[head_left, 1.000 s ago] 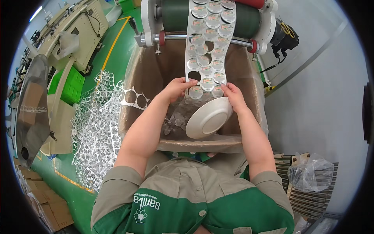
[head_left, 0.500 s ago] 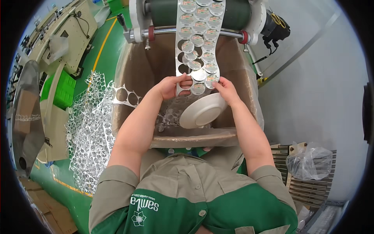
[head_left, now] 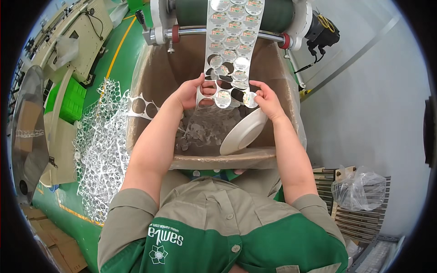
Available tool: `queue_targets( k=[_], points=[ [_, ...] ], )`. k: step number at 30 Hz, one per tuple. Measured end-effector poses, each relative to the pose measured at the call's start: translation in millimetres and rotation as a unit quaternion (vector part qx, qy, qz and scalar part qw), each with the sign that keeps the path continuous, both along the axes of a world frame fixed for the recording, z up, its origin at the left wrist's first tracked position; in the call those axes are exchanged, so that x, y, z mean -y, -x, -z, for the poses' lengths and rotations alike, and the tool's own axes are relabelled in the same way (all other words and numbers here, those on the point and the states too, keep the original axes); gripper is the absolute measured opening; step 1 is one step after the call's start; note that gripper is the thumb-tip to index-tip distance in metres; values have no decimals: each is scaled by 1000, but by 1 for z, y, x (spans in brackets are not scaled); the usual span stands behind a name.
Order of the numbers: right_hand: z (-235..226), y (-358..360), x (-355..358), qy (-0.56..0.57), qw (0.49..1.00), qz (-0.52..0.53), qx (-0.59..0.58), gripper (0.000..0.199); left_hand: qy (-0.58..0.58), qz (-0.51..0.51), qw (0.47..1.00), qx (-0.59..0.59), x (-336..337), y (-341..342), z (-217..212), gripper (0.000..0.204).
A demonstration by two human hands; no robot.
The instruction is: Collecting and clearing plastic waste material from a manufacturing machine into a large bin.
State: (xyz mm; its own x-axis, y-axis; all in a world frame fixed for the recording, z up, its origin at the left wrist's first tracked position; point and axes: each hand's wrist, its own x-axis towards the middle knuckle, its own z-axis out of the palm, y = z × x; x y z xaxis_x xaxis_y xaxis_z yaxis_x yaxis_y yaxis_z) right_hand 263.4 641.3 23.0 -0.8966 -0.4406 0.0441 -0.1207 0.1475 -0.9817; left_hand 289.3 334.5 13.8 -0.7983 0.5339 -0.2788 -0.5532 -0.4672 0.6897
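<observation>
I have the printed strip [head_left: 234, 37] hanging from the dark roller [head_left: 278, 15], in front of the metal bar [head_left: 195, 32] and down over the mouth of the plastic-lined bin [head_left: 214, 162], its lower end above the middle, well short of the bin's near edge. My left hand [head_left: 190, 93] has the strip by its left edge: the fingers run behind it, showing through bare holes, with the thumb up beside the margin; how hard it presses I can't tell. My right hand [head_left: 268, 100] pinches a round disc [head_left: 249, 99] at the strip's lower right, thumb on its face, forefinger by the strip's edge; whether that disc is fully free of the sheet I can't make out. Under the same hand a white plate [head_left: 236, 136] slants down toward the bin's near edge, its upper end against my palm or fingers, though the exact hold is hidden. I'd call this partway along: around my hands several holes are bare and some discs sit tilted or out of line, while the rows up toward the roller look full. Loose discs [head_left: 195, 135] seem to lie on the bin's bottom, toward the near left corner. A holed scrap piece [head_left: 144, 108] sits across the bin's left edge, and beyond it a big scrap heap [head_left: 101, 166] lies on the green floor.
</observation>
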Motion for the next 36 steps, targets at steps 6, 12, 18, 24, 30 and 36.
queue_targets(
  k=[6, 12, 18, 24, 30, 36],
  points=[
    [4, 9, -8, 26, 997, 51, -61, 48, -57, -54, 997, 0, 15, 2, 0, 60],
    [6, -6, 16, -180, 969, 95, -138, 29, -167, -70, 983, -22, 5, -1, -6, 62],
    [26, -3, 31, -115, 992, 48, -35, 33, -153, -52, 986, -31, -3, -4, -11, 63],
    [33, 16, 6, 3, 997, 65, -40, 16, -189, -85, 977, -56, 15, 3, -12, 62],
    [-2, -14, 25, -235, 960, 24, -150, 43, -223, -90, 967, -84, 22, 5, 0, 58],
    [6, -22, 51, -155, 979, 34, -125, 38, -218, -58, 971, -73, 2, 1, -8, 61]
  ],
)
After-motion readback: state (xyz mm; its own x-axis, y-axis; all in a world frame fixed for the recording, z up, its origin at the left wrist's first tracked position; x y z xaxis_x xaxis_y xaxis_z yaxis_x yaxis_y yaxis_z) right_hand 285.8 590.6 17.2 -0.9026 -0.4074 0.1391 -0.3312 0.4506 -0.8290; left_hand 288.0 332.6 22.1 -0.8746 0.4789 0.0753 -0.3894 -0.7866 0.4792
